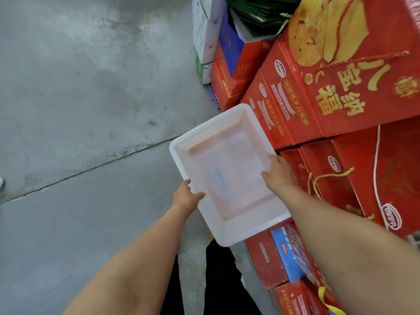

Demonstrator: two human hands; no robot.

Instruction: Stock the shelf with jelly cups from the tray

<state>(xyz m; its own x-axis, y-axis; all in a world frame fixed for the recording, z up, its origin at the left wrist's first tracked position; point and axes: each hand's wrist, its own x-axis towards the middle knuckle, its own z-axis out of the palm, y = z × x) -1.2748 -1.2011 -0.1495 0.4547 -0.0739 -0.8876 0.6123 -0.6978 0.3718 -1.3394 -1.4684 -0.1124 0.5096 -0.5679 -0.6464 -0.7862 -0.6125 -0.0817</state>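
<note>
A translucent white plastic tray (pixel 227 169) hangs in the air in front of me, tilted, with nothing inside it. My left hand (pixel 185 196) grips its left rim, thumb over the edge. On the opposite side, my right hand (pixel 280 173) grips the right rim, thumb inside the tray. No jelly cups and no shelf are in view.
Stacked red gift boxes (pixel 341 87) with gold print and cord handles fill the right side, close to the tray. More red, blue and white cartons (pixel 211 37) stand behind them. Grey concrete floor (pixel 91 110) spreads to the left. A shoe tip (pixel 1 183) shows at the left edge.
</note>
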